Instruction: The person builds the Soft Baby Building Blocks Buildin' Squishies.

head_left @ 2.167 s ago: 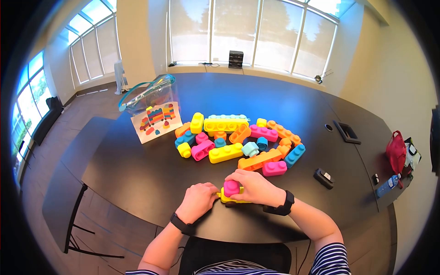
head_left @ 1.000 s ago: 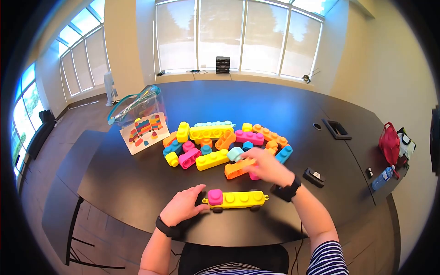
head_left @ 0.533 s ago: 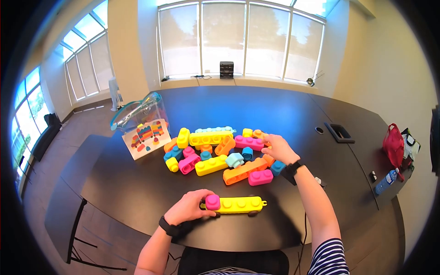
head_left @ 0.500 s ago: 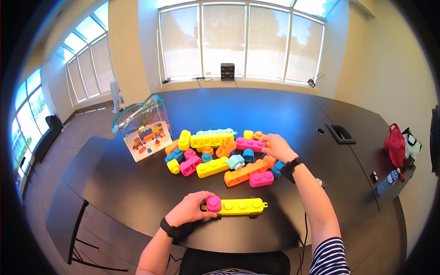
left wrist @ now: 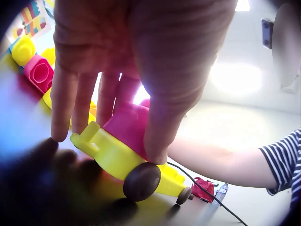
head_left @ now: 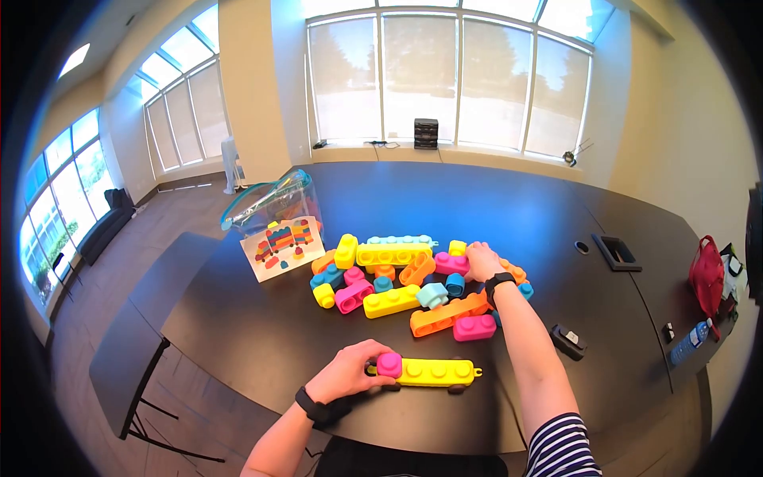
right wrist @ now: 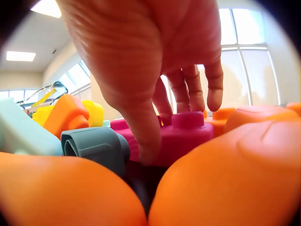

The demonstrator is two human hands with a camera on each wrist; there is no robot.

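Observation:
A yellow wheeled toy base [head_left: 437, 372] with dark wheels stands near the table's front, a small pink block [head_left: 389, 365] on its left end. My left hand [head_left: 350, 372] holds that end, thumb on the near side of the pink block and fingers beyond it. In the left wrist view, the thumb presses against the pink block [left wrist: 128, 129] over a dark wheel [left wrist: 142, 181]. At the pile's right side, my right hand [head_left: 483, 262] reaches down onto a longer pink block [right wrist: 188, 136]. Its thumb lies along the near side, with the fingers over the far side.
Around the right hand lie an orange long block [head_left: 445, 316], a teal block [right wrist: 96, 146] and a yellow long block [head_left: 392, 302]. A picture card [head_left: 282, 249] leans on a clear bag [head_left: 274, 203] at left. A black case [head_left: 569, 342] sits at right.
The small pink block was set on the yellow base. My right hand left it and moved over the pile to the longer pink block. The left hand took hold of the base's left end.

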